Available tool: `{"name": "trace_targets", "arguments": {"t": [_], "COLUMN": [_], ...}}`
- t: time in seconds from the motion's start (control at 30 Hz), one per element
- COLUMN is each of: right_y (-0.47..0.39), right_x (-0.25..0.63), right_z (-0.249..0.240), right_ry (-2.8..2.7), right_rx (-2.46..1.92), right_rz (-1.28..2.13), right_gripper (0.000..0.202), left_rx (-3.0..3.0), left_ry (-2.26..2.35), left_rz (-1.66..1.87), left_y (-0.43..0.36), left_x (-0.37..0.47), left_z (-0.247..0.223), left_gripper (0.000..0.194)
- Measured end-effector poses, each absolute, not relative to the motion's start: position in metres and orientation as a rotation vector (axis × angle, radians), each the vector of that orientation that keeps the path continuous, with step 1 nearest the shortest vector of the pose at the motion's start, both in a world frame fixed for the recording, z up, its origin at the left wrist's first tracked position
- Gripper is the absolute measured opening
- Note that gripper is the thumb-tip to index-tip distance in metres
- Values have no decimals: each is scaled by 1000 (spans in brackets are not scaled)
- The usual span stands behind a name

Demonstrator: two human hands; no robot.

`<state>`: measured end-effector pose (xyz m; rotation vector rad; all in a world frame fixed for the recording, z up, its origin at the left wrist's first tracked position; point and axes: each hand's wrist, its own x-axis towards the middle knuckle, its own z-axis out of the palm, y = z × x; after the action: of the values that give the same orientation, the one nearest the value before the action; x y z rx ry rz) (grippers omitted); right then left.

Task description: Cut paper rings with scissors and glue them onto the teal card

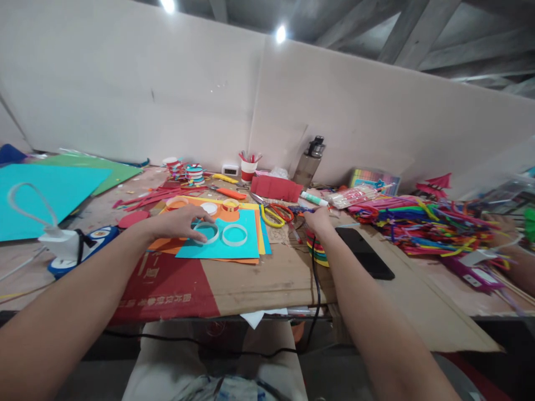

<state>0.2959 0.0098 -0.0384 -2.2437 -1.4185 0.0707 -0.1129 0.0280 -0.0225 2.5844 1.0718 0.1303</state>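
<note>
Cluttered table (267, 278); left hand (179, 221) spread on ring (205, 233); right hand (318, 219) grip unclear, near scissors (276, 214).

Single head-worn view, looking forward and downward from the seated person's eye level across the desk (267, 278) toward the pale partition wall (167, 94) behind it. Both forearms enter from the bottom corners, with the left hand (179, 221) and right hand (318, 218) at mid-frame, close to the lens. The wide lens bends the desk edge and wall seams and takes in ceiling beams (418, 33) at top. The person's lap fills the bottom edge. No second view overlaps.
</note>
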Motion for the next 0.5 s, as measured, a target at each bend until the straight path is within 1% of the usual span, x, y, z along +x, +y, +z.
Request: {"name": "trace_targets", "arguments": {"t": [0.13,0.27,0.4,0.43,0.5], "right_y": [9,5,-4,-7,-12], "right_x": [289,284,280,278,271], "right_z": [-35,-33,-31,-29,-25], "right_ry": [-1318,-1357,-1465,-1488,-1535], "right_rx": [-2277,-2301,-2315,-2317,-2305], "right_rz": [60,57,28,-13,-204], "right_gripper": [55,55,45,43,40], "left_rx": [2577,2564,2581,2585,2583], "left_ry": [1083,1098,1104,1101,1096], "left_rz": [117,88,78,82,97], "left_y": [28,27,26,26,26], "left_x": [-113,-112,-112,-112,-112], "left_z": [-22,-20,-20,-20,-20], "left_gripper": [55,57,57,58,57]}}
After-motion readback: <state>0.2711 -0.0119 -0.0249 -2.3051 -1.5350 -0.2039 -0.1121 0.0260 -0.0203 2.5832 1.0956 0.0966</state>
